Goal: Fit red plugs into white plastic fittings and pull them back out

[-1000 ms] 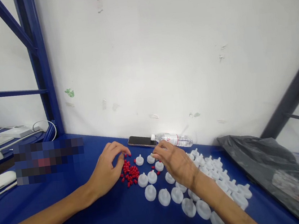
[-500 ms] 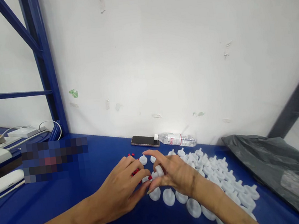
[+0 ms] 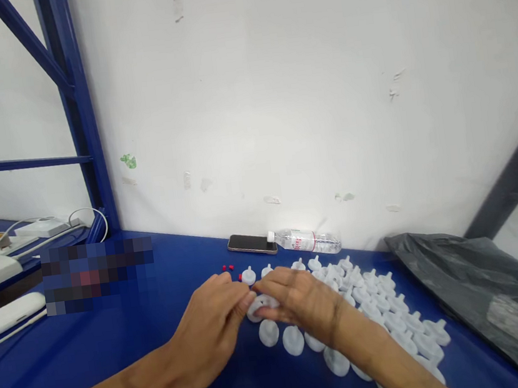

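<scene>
My right hand is closed around a white plastic nozzle cap, a round disc with a thin spout, partly covered by my fingers. My left hand has its thumb and fingers pinched together beside that cap, near its edge. Whatever sits between the left fingertips is hidden. Just below the hands, more white nozzle caps lie in a loose row. Beyond my left fingers are a few small red pieces, and a single white cap stands spout up near them.
A large pile of white nozzle caps spreads to the right. At the wall lie a phone and a clear bottle. A dark plastic bag is at far right; a white device and cables sit at left.
A red piece seen at the held cap's spout is now hidden. My left fingers have curled and turned over, and my right fingers have lowered over the cap.
</scene>
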### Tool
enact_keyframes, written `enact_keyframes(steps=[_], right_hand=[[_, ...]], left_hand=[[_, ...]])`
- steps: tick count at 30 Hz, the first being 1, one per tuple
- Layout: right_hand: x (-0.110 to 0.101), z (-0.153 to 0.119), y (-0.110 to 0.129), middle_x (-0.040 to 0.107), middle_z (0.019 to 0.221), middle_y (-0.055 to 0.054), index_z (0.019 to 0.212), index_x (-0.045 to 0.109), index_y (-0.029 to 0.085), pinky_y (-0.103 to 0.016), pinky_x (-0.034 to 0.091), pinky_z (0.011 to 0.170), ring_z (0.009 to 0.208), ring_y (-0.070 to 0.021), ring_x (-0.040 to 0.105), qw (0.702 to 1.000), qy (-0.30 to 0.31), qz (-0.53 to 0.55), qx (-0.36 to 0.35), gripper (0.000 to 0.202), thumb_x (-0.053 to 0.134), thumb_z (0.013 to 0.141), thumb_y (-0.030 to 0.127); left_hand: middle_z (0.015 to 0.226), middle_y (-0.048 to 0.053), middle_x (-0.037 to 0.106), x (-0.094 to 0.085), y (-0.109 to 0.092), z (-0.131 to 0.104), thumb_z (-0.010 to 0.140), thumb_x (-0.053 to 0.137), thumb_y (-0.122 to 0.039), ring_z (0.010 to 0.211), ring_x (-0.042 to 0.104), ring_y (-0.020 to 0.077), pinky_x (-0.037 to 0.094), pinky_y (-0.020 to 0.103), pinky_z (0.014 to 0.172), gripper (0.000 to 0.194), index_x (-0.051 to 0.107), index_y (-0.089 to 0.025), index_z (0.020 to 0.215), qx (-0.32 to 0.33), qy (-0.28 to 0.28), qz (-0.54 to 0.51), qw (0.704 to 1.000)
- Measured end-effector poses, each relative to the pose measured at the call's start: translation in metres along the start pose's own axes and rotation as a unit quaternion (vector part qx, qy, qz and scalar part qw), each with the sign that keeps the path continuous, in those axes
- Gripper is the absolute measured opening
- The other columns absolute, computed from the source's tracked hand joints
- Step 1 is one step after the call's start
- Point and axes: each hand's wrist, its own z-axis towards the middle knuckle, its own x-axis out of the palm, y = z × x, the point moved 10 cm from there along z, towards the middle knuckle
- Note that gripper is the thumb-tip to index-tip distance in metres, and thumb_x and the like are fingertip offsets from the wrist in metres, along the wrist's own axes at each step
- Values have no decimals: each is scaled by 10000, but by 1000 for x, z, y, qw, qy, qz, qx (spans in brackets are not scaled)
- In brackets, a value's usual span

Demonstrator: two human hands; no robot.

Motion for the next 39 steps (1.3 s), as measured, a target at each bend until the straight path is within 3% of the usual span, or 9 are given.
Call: enact_keyframes(steps=[3, 6, 9, 12, 15, 18, 23, 34, 39], right_hand=[[-30, -9, -42, 831, 1132, -79, 1085, 752, 261, -384, 644, 841, 993, -272, 799, 994, -66, -58, 61, 99, 744, 1001, 209], [-63, -25, -88, 822, 1023, -92, 1143, 654, 258, -410, 596, 734, 743, -246, 742, 975, -150, -50, 156, 99, 569, 1092, 247], [-64, -32, -111, 824, 1107, -79, 1027, 616, 273, -401, 598, 780, 823, -239, 751, 969, -163, 42, 183, 127, 631, 1078, 388], [-52, -26, -105, 789, 1198, -63, 932, 694, 257, -380, 597, 861, 1015, -246, 743, 980, -130, 61, 141, 192, 795, 970, 415], [-45, -22, -93, 783, 1013, -45, 926, 793, 242, -341, 558, 796, 861, -204, 699, 987, -94, 22, 129, 94, 778, 982, 316], [-41, -23, -82, 787, 850, -14, 910, 833, 246, -303, 517, 704, 741, -175, 679, 989, -56, 20, 132, 141, 728, 1004, 250], [-32, -26, -80, 823, 812, -13, 859, 846, 256, -306, 514, 670, 711, -182, 713, 989, -19, 25, 142, 163, 737, 963, 193], [-23, -28, -87, 814, 768, -2, 788, 837, 253, -315, 493, 675, 690, -182, 702, 987, -4, 4, 158, 207, 759, 913, 108], [-29, -27, -83, 817, 884, -24, 925, 842, 250, -343, 510, 763, 801, -207, 724, 988, -26, -11, 153, 108, 754, 987, 237]], left_hand=[[689, -17, 574, -9, 46, 4, 1145, 322, -433, 643, 531, 215, 399, 363, 631, 487, 432, -272, 698, -140, -21, -34, 989], [692, 0, 572, -12, 63, 10, 1129, 329, -439, 728, 547, 249, 416, 376, 695, 470, 474, -278, 712, -138, -24, -22, 990], [779, 23, 661, -1, 63, 10, 1107, 423, -451, 843, 578, 274, 462, 394, 782, 423, 635, -266, 792, -109, 0, -26, 994], [932, 43, 727, 9, 59, 4, 1105, 473, -430, 929, 604, 280, 497, 411, 851, 368, 755, -262, 939, -91, 14, -31, 995], [1016, 48, 749, 15, 55, 0, 1104, 507, -389, 980, 632, 278, 522, 412, 895, 301, 783, -279, 1052, -71, 14, -29, 997], [1012, 47, 763, 16, 54, -2, 1077, 550, -340, 971, 655, 279, 545, 405, 859, 225, 767, -288, 1099, -55, 8, -23, 998], [985, 55, 783, 19, 56, -3, 1029, 588, -275, 944, 658, 279, 551, 406, 824, 190, 755, -271, 1121, -50, 9, -24, 998], [1038, 41, 788, 26, 57, -5, 1047, 592, -299, 973, 656, 270, 546, 391, 879, 195, 786, -284, 1039, -49, 39, -28, 998], [1087, 44, 776, 29, 62, -6, 1050, 588, -292, 1029, 650, 284, 551, 407, 902, 224, 789, -304, 1148, -54, 41, -24, 997]])
